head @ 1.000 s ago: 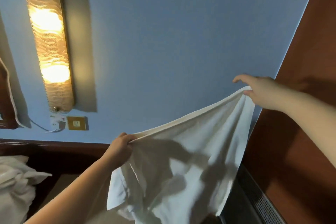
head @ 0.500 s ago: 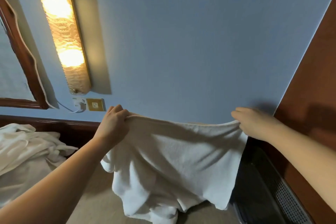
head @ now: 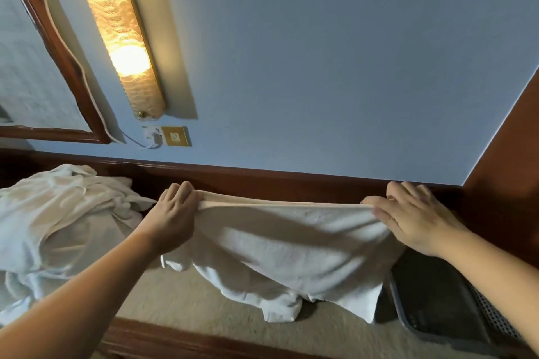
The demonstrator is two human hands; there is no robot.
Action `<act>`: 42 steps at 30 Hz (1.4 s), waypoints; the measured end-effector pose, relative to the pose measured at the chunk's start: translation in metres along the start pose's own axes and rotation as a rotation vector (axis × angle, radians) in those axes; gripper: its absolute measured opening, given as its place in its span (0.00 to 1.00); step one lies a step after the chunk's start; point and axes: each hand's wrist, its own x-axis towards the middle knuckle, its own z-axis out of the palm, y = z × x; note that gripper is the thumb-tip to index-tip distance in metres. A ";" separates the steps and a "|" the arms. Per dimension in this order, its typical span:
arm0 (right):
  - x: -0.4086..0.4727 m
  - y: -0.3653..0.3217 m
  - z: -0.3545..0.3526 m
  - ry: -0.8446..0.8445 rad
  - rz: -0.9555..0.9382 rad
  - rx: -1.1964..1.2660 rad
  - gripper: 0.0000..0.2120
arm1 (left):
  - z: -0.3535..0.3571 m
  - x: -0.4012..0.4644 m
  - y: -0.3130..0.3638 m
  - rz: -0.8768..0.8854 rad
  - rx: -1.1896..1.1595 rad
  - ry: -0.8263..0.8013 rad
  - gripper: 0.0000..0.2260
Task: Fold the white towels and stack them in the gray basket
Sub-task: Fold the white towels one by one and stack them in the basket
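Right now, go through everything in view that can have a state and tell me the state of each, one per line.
Left hand: grips the towel's top left corner.
Right hand: pinches the top right corner.
White towel: unfolded, top edge stretched between the hands, lower part draped on the surface.
Towel pile: crumpled, unfolded, at left.
Gray basket: at right, no towels visible inside.
Wall lamp: lit.

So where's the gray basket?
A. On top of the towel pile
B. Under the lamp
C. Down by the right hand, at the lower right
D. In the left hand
C: the gray perforated plastic basket sits at the lower right, just below the right hand, which grips the stretched white terry towel.
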 end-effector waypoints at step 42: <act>0.071 -0.051 -0.029 0.114 0.343 0.405 0.22 | -0.041 0.037 0.106 -0.285 -0.599 0.056 0.10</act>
